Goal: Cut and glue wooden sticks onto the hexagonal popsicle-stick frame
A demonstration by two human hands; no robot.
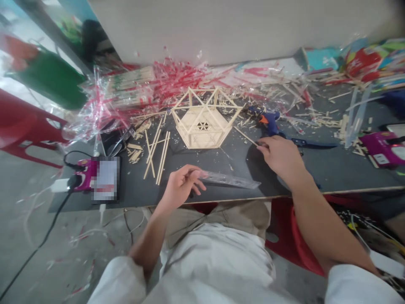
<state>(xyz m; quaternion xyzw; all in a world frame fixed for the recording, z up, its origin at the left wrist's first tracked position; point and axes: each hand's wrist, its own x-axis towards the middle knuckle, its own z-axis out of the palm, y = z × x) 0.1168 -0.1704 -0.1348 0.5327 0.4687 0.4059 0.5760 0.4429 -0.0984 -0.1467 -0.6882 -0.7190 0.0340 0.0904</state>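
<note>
Pinched in my left hand (184,184) is the end of a clear plastic sleeve (229,179), which stretches to the right above the table's front edge. My right hand (281,158) is closed on the near end of a thin wooden stick (245,136). The stick points up and left toward a pale model frame of wooden sticks (205,126), which has a flat base and triangular sides. Behind my right hand lies a blue glue gun (268,120) with an orange trigger. Several loose wooden sticks (158,156) lie left of the model.
Red and clear wrappers (177,76) heap along the back. A phone (106,179) and a purple power strip (84,175) sit at the left edge, with another purple power strip (384,147) at right. Dark-blue cutters (311,144) lie beside my right hand. A red stool (28,126) stands left.
</note>
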